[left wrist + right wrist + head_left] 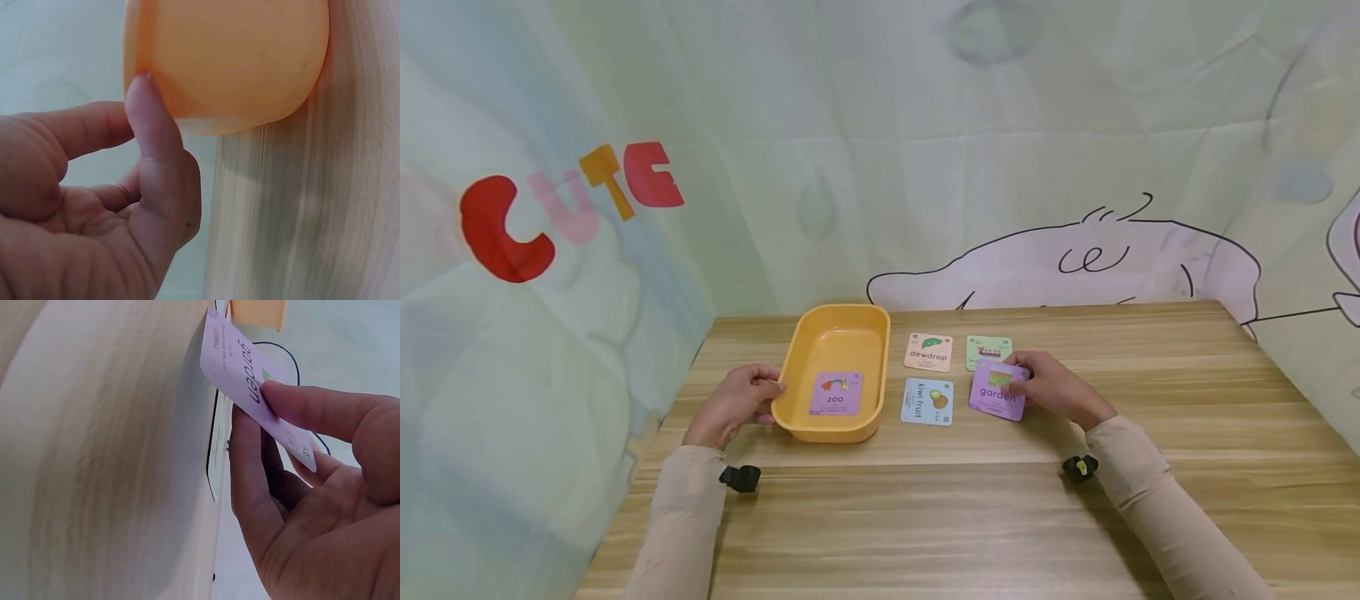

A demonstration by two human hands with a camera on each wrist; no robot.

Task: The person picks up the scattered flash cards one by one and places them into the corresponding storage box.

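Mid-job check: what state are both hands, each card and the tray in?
Yellow tray: upright, one card inside
Zoo card: face up in the tray
Garden card: pinched, tilted
Dewdrop card: face up on the table
Kiwi fruit card: face up, words sideways
Green card: face up, partly covered
Left hand: pinching the tray rim
Right hand: pinching the garden card
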